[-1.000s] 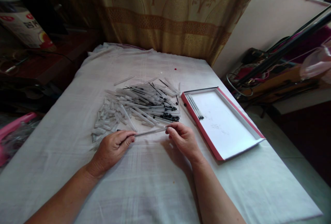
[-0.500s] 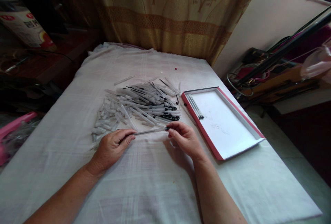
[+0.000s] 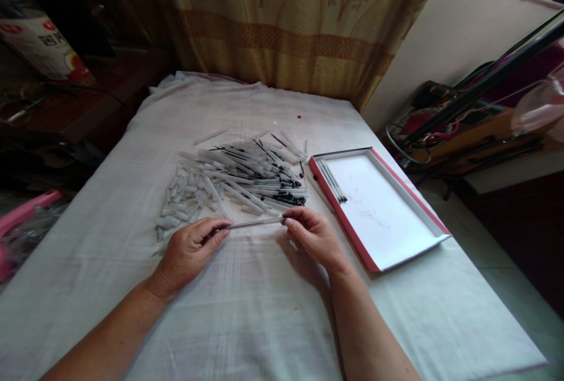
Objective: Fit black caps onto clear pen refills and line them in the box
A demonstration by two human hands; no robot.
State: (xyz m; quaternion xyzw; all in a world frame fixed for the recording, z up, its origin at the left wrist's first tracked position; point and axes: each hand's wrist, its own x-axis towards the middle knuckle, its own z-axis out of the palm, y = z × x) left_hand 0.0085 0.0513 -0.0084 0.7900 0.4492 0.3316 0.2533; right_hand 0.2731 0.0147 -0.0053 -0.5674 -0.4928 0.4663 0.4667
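A slim clear pen [image 3: 256, 224] with a dark core is stretched between my two hands, just above the cloth. My left hand [image 3: 194, 250] pinches its left end between thumb and fingers. At the other end, my right hand [image 3: 312, 234] grips the black tip, partly hidden by the fingers. Behind the hands lies a heap of clear pen barrels [image 3: 238, 161], mixed with black refills and black plugs [image 3: 288, 198]. Clear pen caps [image 3: 183, 193] are piled at the heap's left side.
A shallow red-edged box lid [image 3: 352, 240] lies to the right, with several pens [image 3: 333, 182] along its left side. The white cloth [image 3: 247, 322] covers the table. A curtain [image 3: 282, 29] hangs behind; a pink handle [image 3: 30, 211] is at the left.
Almost nothing differs. Both hands still hold the pen in the same place, with only a very slight shift to the left.
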